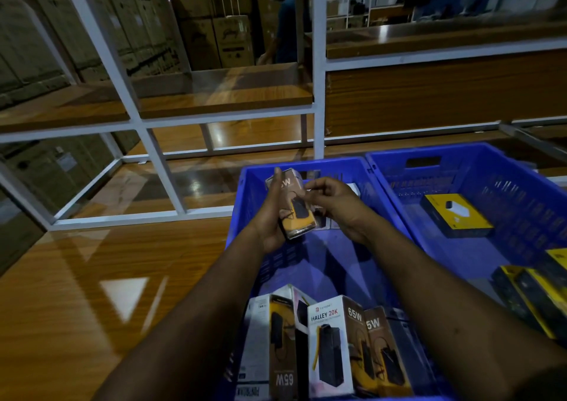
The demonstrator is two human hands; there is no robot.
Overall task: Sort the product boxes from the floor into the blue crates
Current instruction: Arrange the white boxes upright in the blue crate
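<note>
Glossy wooden floor (92,278) carries two blue plastic crates. Above the left crate (245,210), the left hand (271,216) grips a brown-and-yellow product box (294,207); the right hand (331,199), fingers curled, pinches its edge. Similar boxes (331,345) stand inside; the right crate (491,167) holds a black-and-yellow box (454,216).

— How many blue crates?
— Two: the near crate (245,204) and, right of it, the second crate (478,155).
— Boxes standing in the near crate?
— About four white-and-brown boxes (329,345) at its nearest end; exact count is hard to tell. One more box (296,207) is held above it.
— And right of it?
— One yellow-and-black box (457,215) lies alone; at least two others (534,302) sit at the edge.
— Hands?
— Two.
</note>
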